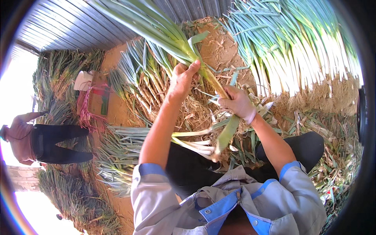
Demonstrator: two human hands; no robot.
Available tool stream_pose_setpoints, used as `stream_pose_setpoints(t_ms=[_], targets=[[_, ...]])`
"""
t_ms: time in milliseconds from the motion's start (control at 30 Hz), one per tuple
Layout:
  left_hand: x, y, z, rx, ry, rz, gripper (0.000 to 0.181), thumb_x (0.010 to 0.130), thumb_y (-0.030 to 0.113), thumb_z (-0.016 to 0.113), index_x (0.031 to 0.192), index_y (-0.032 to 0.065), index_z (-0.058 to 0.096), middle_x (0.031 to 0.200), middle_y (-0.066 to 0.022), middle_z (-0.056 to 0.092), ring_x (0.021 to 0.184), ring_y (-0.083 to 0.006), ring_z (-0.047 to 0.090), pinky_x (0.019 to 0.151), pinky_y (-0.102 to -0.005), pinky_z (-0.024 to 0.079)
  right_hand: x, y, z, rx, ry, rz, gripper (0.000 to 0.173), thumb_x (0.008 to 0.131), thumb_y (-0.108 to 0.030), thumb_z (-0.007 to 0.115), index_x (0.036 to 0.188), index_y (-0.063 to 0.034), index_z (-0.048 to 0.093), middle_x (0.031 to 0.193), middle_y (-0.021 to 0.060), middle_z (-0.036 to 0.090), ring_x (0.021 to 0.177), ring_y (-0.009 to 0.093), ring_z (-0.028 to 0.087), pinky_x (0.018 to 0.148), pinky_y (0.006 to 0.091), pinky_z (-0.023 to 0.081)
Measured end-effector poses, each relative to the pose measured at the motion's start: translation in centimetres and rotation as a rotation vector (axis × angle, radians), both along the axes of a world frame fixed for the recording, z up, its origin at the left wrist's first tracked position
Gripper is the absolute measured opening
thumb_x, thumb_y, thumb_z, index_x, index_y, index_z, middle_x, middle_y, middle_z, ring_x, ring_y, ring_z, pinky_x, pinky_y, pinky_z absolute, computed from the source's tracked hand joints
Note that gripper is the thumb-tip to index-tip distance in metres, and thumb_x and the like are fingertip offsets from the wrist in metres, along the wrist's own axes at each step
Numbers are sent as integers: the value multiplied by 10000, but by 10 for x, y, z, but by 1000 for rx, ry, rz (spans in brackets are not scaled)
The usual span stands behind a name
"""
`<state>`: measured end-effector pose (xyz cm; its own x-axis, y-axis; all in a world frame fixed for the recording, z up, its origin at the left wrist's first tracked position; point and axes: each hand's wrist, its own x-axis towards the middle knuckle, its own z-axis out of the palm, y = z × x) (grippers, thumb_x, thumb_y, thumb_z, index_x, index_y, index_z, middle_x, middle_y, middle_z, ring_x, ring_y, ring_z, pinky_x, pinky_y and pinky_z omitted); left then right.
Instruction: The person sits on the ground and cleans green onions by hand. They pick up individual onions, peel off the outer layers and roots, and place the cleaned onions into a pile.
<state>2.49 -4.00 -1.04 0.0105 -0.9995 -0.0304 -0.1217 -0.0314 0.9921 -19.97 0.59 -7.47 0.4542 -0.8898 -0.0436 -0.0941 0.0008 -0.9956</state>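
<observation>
My left hand (185, 79) is closed around a large green onion (213, 79), just below where its long leaves (152, 26) fan out. Its stalk, brownish and still sheathed, slants down to my right hand (239, 102). That hand wears a thin pale glove and grips the lower end, so the roots are hidden. A broad strip of leaf (227, 135) hangs below the right hand; whether it is held or attached cannot be told. Several onions with white stalks (196, 145) lie by my leg, beneath the leaf.
Unpeeled green onions (147, 85) stand bundled beyond my left arm. A long row of white-stalked onions (293, 58) leans at upper right. Stripped leaves (329, 147) litter the ground. Pink twine (86, 108) hangs over a cardboard box (100, 97); another person (44, 141) stands at far left.
</observation>
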Motion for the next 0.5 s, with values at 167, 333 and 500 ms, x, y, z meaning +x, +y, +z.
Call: stream_pose_setpoints(t_ms=[167, 333, 500], targets=[[-48, 33, 19, -109, 53, 229, 335, 943, 340, 623, 854, 18, 638, 665, 2, 555, 577, -80, 444, 532, -251, 349, -31, 12, 48, -73, 63, -51, 145, 815, -78, 687, 895, -8, 589, 723, 3, 543, 611, 89, 524, 574, 261, 449], [-87, 69, 0, 226, -16, 173, 268, 941, 237, 574, 915, -17, 655, 736, -71, 599, 684, -122, 553, 628, -312, 464, -49, 18, 54, 53, 2, -144, 147, 786, -65, 689, 901, -18, 610, 740, -8, 553, 622, 82, 531, 565, 259, 445], [-93, 91, -91, 497, -133, -198, 679, 968, 573, 426, 1080, -62, 637, 921, -189, 633, 834, -234, 604, 793, -402, 502, -59, 3, 61, -215, 212, -171, 87, 794, -57, 653, 825, -37, 574, 676, 9, 511, 598, 78, 476, 536, 261, 381]])
